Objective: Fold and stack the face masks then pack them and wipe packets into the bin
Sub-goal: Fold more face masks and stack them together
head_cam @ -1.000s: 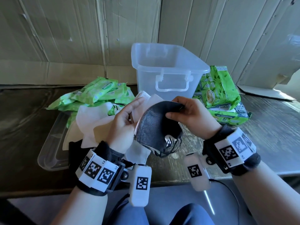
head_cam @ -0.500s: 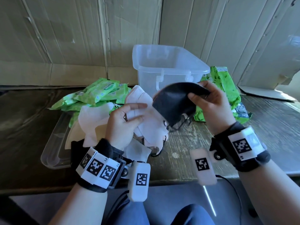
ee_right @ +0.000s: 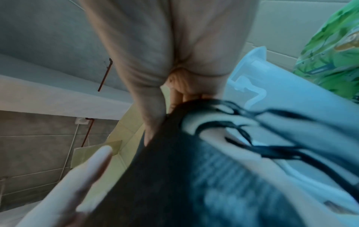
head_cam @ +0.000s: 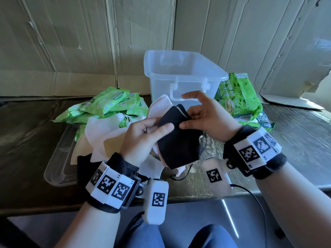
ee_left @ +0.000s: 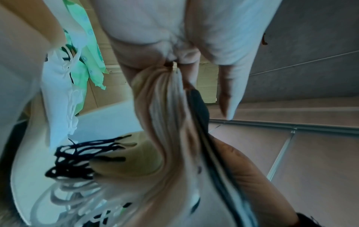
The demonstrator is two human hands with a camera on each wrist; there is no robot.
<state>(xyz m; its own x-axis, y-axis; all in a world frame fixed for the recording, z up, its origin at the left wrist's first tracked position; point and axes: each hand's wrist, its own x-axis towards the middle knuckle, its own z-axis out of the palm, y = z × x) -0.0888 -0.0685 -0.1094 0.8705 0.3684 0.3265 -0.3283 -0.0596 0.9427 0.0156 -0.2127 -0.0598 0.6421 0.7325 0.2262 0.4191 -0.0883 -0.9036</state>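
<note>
Black mask (head_cam: 179, 145): folded, held upright above the bench, topmost of a held stack.
White masks (head_cam: 161, 108): folded behind the black one.
Loose masks (head_cam: 102, 133): white heap at left.
Bin (head_cam: 180, 76): clear, open, upright behind.
Wipe packets (head_cam: 111, 102): green pile at left; larger packs (head_cam: 240, 97) right of bin.
</note>
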